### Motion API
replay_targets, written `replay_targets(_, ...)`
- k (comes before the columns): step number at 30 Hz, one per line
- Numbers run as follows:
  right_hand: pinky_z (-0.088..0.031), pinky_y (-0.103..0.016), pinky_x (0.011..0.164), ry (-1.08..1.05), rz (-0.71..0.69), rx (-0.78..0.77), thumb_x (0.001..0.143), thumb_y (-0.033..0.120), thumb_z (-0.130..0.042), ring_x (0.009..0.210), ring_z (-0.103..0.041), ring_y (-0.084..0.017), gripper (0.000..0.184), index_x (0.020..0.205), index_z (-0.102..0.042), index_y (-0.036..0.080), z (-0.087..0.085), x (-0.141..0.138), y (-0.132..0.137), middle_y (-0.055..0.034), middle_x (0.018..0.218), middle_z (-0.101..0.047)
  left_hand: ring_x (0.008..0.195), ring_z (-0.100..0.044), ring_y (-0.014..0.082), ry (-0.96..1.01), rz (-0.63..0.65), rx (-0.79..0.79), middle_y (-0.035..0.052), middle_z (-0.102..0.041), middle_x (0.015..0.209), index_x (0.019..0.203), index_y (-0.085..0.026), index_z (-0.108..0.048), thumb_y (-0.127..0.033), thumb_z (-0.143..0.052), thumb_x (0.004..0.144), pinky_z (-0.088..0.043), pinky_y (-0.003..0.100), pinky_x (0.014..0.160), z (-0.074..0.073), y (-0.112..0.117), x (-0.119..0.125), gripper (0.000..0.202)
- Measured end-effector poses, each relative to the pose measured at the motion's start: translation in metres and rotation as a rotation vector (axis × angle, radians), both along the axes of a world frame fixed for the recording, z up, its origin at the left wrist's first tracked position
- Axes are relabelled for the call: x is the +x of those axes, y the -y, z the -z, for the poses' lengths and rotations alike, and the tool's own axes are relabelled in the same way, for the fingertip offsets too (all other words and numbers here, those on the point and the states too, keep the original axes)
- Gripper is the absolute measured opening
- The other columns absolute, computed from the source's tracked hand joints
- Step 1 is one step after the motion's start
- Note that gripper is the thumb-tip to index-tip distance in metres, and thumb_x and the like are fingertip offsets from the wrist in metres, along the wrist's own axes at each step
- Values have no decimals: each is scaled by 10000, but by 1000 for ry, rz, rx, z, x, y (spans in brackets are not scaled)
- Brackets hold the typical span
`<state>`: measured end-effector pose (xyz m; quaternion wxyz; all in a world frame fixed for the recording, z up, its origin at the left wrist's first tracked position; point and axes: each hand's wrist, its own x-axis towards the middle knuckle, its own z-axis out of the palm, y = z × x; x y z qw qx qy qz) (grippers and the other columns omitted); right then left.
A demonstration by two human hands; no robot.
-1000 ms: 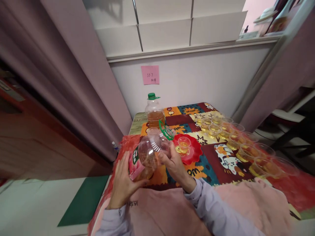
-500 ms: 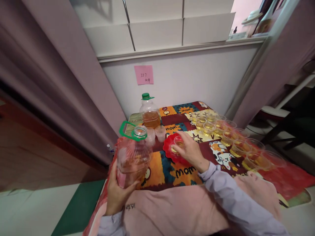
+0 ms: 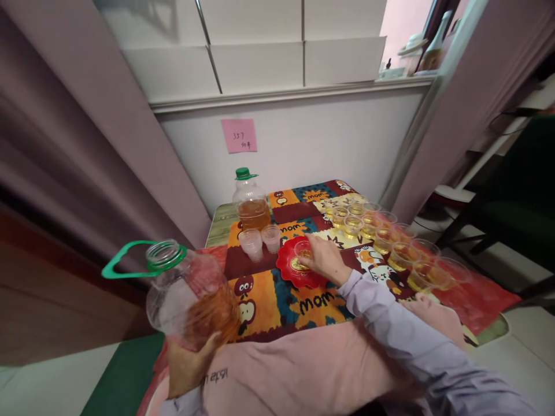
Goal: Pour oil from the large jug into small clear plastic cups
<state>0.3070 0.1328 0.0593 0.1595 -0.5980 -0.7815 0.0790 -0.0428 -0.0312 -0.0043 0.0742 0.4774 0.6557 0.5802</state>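
Note:
My left hand point(image 3: 188, 364) is wrapped round the lower part of a large clear plastic jug point(image 3: 195, 294), open at the top, with a green handle ring and amber liquid inside. The jug leans to the left at the table's near left corner. Over a red scalloped plate point(image 3: 286, 268), my right hand point(image 3: 325, 260) has its fingers closed on a small clear plastic cup point(image 3: 302, 252) holding some yellow liquid. The cup is in the plate, partly covered by my fingers.
A green-capped jug point(image 3: 254, 211) stands at the back left, with stacked plastic cups point(image 3: 251, 244) in front of it. Rows of cups with yellow liquid point(image 3: 381, 237) line the right side. A pink note point(image 3: 239, 136) is on the wall.
The open jug has gone from nearly upright to tilted left, lower and farther left with my left hand. My right hand stays at the cup in the plate. The view has shifted slightly.

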Motion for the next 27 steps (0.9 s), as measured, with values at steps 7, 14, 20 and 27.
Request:
replay_targets(7,-483,-447,1067,-33,27,17,905,438,-759,1243,-715,-350,678,1488,-578,143,-11,-1,0,-207,1328,-758,1270,-678,435,-38,24,-60,159,-761,1220,1186,-165,-703,-560,-880,647,-451,656,1200,-5,-2,1,691)
replay_targets(14,-512,-472,1025,-204,24,182,900,533,-727,1186,-734,-357,723,1488,-574,142,-21,53,-10,-189,1306,-774,1184,-705,425,-48,49,-82,135,-773,1154,1132,-180,-707,-590,-878,612,-495,651,1161,-8,-3,-2,684)
replay_targets(20,-394,-601,1131,-28,132,292,892,507,-710,1246,-686,-423,741,1523,-551,152,-1,130,-21,-222,1361,-748,1210,-682,441,-121,-10,-73,145,-754,1147,1126,-178,-704,-611,-851,628,-475,652,1170,-14,-3,3,676)
replay_targets(27,-221,-715,1213,128,170,252,877,491,-732,1257,-661,-435,822,1580,-489,141,27,179,-26,-231,1316,-761,1126,-706,417,-121,-8,-69,132,-762,1089,1103,-184,-710,-564,-841,629,-527,640,1108,-22,-5,7,622)
